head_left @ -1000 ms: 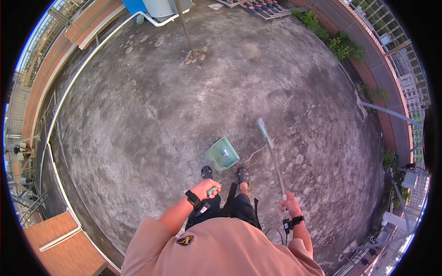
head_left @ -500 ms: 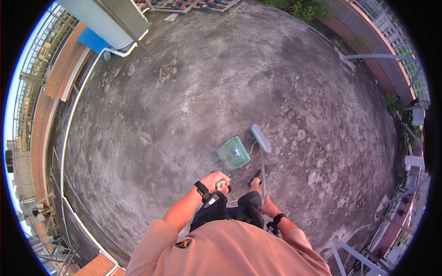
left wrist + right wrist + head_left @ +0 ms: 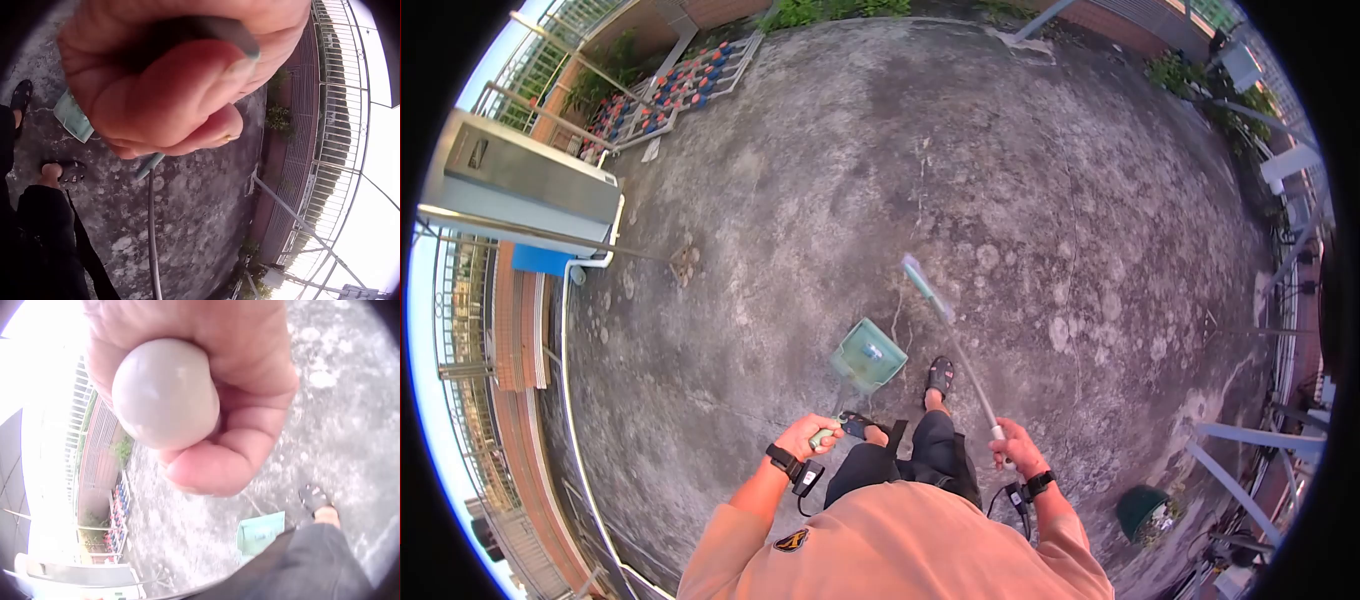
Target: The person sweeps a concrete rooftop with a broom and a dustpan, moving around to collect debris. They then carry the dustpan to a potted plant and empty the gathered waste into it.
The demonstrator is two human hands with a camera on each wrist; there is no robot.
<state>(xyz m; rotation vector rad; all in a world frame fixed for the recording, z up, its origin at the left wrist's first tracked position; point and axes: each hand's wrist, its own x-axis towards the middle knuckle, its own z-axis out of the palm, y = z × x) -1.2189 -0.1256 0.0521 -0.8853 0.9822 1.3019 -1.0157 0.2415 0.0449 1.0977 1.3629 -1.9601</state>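
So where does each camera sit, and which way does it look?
Head: on the head, facing forward and down at the dustpan and broom; left hand, right hand, shirt and legs show.
Left wrist: on that wrist, facing left fingers, floor and fence beyond; legs show.
Right wrist: on that wrist, facing right fingers and the broom's handle end; a leg shows.
Shared: head and left wrist both show dustpan and broom.
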